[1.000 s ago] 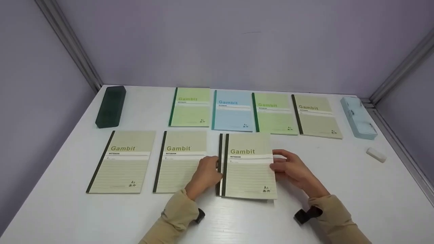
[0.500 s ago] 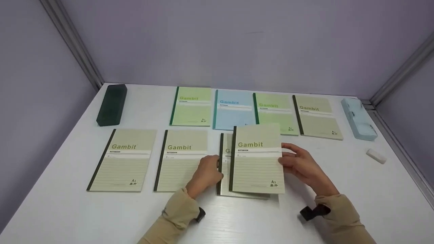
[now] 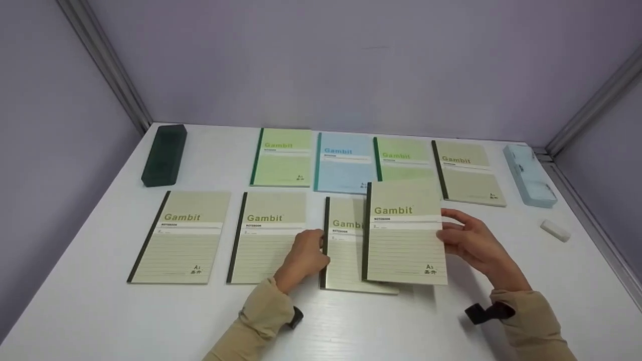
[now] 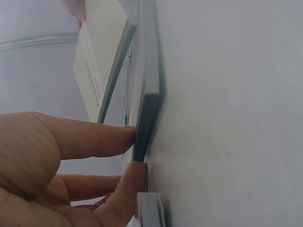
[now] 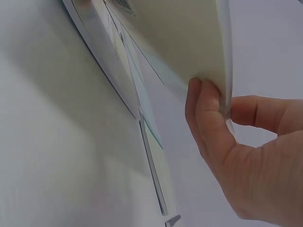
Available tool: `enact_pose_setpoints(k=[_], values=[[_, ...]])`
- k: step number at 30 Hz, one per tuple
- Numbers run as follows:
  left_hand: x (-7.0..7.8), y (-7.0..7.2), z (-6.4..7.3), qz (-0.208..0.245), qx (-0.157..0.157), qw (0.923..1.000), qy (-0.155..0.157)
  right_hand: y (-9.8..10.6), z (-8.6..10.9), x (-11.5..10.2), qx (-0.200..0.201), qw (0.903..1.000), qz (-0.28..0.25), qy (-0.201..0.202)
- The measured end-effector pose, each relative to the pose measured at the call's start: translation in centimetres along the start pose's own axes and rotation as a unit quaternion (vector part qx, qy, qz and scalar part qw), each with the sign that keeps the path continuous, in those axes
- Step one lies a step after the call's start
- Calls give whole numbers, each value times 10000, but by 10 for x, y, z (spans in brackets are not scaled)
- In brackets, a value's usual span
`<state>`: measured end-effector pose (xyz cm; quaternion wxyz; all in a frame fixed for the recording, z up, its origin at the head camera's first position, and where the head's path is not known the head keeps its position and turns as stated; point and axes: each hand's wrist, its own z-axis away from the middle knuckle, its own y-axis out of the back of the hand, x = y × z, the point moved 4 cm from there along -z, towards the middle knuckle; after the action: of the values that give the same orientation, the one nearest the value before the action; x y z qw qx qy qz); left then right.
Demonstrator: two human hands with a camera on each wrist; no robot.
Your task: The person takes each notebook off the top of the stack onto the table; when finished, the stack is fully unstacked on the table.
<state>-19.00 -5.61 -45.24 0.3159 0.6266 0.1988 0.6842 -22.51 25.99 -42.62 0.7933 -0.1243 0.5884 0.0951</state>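
Note:
My right hand [image 3: 474, 243] grips the right edge of a khaki notebook [image 3: 404, 245], thumb on the cover and fingers behind it. In the right wrist view this notebook [image 5: 189, 42] hangs tilted above the table. Partly beneath it in the head view, a matching notebook [image 3: 343, 265] lies flat. At that lower notebook's dark spine is my left hand [image 3: 303, 255]. In the left wrist view, the thumb and a finger of the left hand [image 4: 90, 156] pinch the spine edge [image 4: 147, 123] close over the table.
Two more khaki notebooks [image 3: 175, 250] [image 3: 261, 240] lie to the left. Behind stand out a row with green [image 3: 281, 168], blue [image 3: 341, 173], green [image 3: 401, 168] and grey-beige notebooks [image 3: 471, 180]. A dark green box [image 3: 164, 156], a light blue case [image 3: 530, 175] and a white eraser [image 3: 555, 230] lie at the sides.
My right hand has lifted the upper khaki notebook off the matching one and moved it to the right, uncovering more of the lower cover. My left hand has stayed at the spine.

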Motion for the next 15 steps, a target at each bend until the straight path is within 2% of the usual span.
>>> enact_pose_setpoints(k=[15], values=[[1, -1, -1, -2, -32, 9999, 95, 55, 21, 15, 67, 9988, -354, -323]])
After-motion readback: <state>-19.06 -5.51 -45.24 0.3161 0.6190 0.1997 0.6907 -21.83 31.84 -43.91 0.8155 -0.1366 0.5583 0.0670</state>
